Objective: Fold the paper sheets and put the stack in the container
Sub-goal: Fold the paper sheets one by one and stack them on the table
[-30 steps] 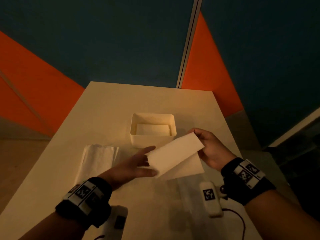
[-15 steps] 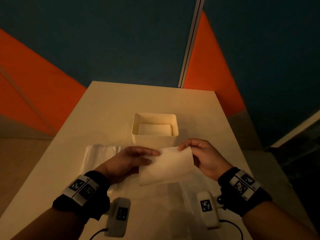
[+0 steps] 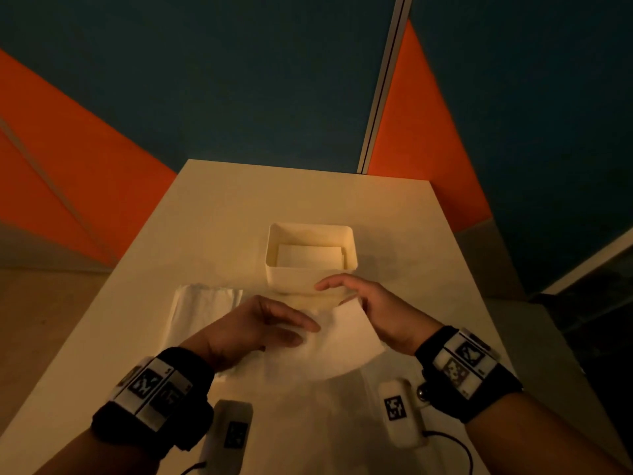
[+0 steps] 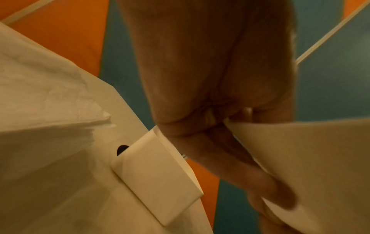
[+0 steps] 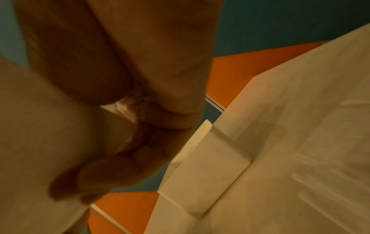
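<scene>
- Two hands share one sheet here, just in front of the box near the middle of the desk.
- Your left hand lies with straight fingers along the sheet's left side; in the left wrist view the paper's edge runs between the fingers, so it looks lightly held, not firmly pinched.
- Your right hand arches over the far right corner of the sheet, fingers reaching forward and loosely spread; whether the thumb underneath grips the paper, I cannot tell.
- Risk one: the sheet still bows upward, so if you press it down before the edges meet, the crease probably lands crooked and the piece won't match the ones already packed.
- Risk two: with so light a hold on both sides, the thin paper may slip sideways or spring open as you flatten it.
- Risk three: your right fingertips hover close to the box's near wall; a forward push could nudge the box toward the far edge of the desk.
- Risk four: the pile of loose sheets sits just beside your left wrist toward the left edge; a sweeping forearm may scatter it.
- Inside the box lies folded paper, flat on the bottom; I cannot count the pieces.
- Room remains above that paper, judging by the tall walls.
</scene>
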`<control>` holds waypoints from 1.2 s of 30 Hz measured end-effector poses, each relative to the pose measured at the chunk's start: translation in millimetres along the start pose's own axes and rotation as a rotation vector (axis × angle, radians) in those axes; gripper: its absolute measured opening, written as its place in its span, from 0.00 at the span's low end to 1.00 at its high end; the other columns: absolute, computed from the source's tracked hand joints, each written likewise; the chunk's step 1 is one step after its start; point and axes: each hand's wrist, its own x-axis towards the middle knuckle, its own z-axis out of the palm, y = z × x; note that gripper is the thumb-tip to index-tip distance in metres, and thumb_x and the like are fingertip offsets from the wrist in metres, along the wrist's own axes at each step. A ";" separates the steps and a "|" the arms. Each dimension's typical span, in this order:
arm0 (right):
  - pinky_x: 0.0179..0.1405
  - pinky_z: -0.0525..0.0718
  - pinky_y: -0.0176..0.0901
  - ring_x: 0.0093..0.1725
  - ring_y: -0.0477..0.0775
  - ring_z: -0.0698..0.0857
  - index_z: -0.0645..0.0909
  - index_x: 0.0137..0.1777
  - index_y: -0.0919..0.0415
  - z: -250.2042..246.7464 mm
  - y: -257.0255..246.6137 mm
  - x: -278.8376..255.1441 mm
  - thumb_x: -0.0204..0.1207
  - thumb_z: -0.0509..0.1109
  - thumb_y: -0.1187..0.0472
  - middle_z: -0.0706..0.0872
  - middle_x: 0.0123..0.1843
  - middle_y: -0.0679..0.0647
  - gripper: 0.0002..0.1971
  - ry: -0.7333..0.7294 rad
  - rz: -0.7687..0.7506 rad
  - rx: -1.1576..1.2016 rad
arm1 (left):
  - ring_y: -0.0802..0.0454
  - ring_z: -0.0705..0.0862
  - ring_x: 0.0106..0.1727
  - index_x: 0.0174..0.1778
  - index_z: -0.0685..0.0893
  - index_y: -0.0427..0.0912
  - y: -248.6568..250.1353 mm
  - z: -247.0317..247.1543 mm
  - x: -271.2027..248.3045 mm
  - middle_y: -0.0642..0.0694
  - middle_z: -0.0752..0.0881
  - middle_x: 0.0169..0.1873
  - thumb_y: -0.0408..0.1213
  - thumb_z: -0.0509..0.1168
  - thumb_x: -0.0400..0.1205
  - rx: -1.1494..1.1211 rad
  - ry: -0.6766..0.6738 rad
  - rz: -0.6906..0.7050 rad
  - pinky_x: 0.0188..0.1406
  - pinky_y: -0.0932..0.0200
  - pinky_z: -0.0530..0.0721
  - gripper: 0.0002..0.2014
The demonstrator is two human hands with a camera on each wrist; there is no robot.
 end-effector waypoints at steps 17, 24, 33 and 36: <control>0.26 0.79 0.40 0.29 0.55 0.82 0.81 0.52 0.65 -36.0 50.0 -8.4 0.77 0.66 0.71 0.84 0.34 0.61 0.06 0.531 0.270 0.238 | 0.38 0.82 0.59 0.63 0.84 0.42 -72.5 -50.4 -47.3 0.38 0.83 0.62 0.30 0.70 0.77 0.029 1.050 -0.020 0.64 0.41 0.79 0.17; 0.27 0.79 0.40 0.29 0.55 0.82 0.82 0.48 0.63 -42.4 64.2 -11.2 0.77 0.65 0.72 0.84 0.33 0.61 0.06 0.559 0.322 0.198 | 0.32 0.81 0.58 0.62 0.85 0.34 -80.0 -38.8 -53.1 0.32 0.82 0.62 0.35 0.73 0.75 0.581 1.082 -0.122 0.60 0.43 0.77 0.19; 0.28 0.77 0.40 0.31 0.56 0.82 0.82 0.44 0.61 -55.8 85.5 -17.6 0.76 0.67 0.70 0.85 0.35 0.61 0.05 0.605 0.403 0.064 | 0.39 0.73 0.60 0.57 0.86 0.59 -77.1 -35.6 -63.7 0.47 0.81 0.59 0.55 0.66 0.77 0.872 0.994 -0.391 0.54 0.45 0.65 0.14; 0.38 0.77 0.42 0.37 0.55 0.81 0.82 0.44 0.60 -67.6 98.2 -18.8 0.74 0.69 0.69 0.85 0.41 0.58 0.04 0.669 0.463 -0.260 | 0.39 0.69 0.65 0.58 0.84 0.63 -73.0 -36.8 -65.3 0.47 0.76 0.65 0.58 0.64 0.77 0.925 0.945 -0.417 0.60 0.43 0.64 0.15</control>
